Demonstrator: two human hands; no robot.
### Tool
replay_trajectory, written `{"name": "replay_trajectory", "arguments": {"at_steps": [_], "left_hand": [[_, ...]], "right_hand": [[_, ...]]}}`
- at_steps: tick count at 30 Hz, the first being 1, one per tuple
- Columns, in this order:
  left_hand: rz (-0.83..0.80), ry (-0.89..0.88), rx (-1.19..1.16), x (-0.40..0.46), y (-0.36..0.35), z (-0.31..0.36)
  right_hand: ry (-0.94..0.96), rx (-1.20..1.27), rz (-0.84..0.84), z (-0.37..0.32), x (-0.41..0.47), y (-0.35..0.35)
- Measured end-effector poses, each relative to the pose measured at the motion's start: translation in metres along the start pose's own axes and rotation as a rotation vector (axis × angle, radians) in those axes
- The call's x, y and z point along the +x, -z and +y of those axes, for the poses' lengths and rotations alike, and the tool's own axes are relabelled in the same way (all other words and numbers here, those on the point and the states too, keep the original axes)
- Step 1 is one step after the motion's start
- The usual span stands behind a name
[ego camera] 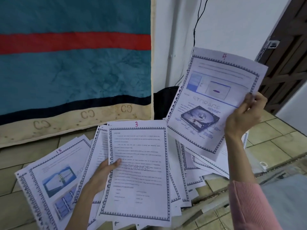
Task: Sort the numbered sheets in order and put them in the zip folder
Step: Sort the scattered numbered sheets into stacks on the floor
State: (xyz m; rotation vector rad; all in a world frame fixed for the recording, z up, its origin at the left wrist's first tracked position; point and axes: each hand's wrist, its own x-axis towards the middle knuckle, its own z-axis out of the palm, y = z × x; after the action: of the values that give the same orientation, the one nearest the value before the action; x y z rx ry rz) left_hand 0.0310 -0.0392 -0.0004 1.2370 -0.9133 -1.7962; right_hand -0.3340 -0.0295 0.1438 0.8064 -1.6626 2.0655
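1. Sheet 3 (137, 173), a text page with "STORAGE" printed faintly across it and a red 3 at its top edge, sits at the 6 o'clock side of the view, on top of a few sheets held together.
2. Left hand (103, 173) holds that small stack by its left edge, at about 7 o'clock; its thumb (116, 163) lies over the front of the page and its fingers are hidden behind the paper.
3. Sheet 4 (214, 100), showing a screenshot and a hard-drive picture, is lifted in the air at 2 o'clock, tilted to the right.
4. Right hand (244, 117) grips sheet 4 at its right edge, fingers curled round the margin; a pink sleeve (249, 203) covers the forearm.
5. Sheet 15 (54, 180) lies on the tiled floor (274, 135) at 8 o'clock, just beside the left forearm.
6. Loose sheets (196, 165) are spread in an overlapping pile on the floor under both hands.
7. Blue blanket (74, 63) with a red stripe hangs at 11 o'clock.
8. Dark wooden door (289, 63) stands at 2 o'clock, beyond sheet 4.
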Motion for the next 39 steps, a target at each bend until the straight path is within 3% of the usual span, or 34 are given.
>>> {"name": "replay_trajectory", "arguments": {"at_steps": [5, 9, 14, 18, 22, 26, 32, 35, 39], "left_hand": [[-0.038, -0.009, 0.025, -0.004, 0.001, 0.001], [-0.036, -0.018, 0.039, -0.005, 0.002, 0.0], [-0.006, 0.016, 0.002, -0.002, 0.001, 0.001], [-0.071, -0.029, -0.018, -0.002, -0.011, 0.012], [-0.036, -0.09, 0.023, 0.007, -0.025, 0.024], [0.032, -0.136, 0.105, 0.014, -0.042, 0.024], [0.05, -0.112, 0.186, 0.025, -0.052, 0.015], [0.008, -0.102, 0.173, 0.025, -0.055, 0.016], [-0.02, -0.126, 0.105, 0.029, -0.062, 0.018]], "right_hand": [[0.009, 0.01, 0.013, -0.011, -0.002, -0.01], [-0.073, -0.019, -0.09, 0.002, -0.024, -0.014], [-0.211, -0.038, -0.353, 0.017, -0.076, -0.013], [-0.328, -0.01, -0.658, 0.019, -0.12, -0.01], [-0.527, 0.069, -0.816, 0.017, -0.144, -0.01], [-0.545, 0.025, -1.163, 0.031, -0.132, -0.001], [-0.693, -0.162, -1.264, 0.058, -0.11, 0.01], [-0.806, -0.074, -1.201, 0.057, -0.107, 0.014], [-1.048, 0.208, -1.323, 0.056, -0.1, 0.019]]}}
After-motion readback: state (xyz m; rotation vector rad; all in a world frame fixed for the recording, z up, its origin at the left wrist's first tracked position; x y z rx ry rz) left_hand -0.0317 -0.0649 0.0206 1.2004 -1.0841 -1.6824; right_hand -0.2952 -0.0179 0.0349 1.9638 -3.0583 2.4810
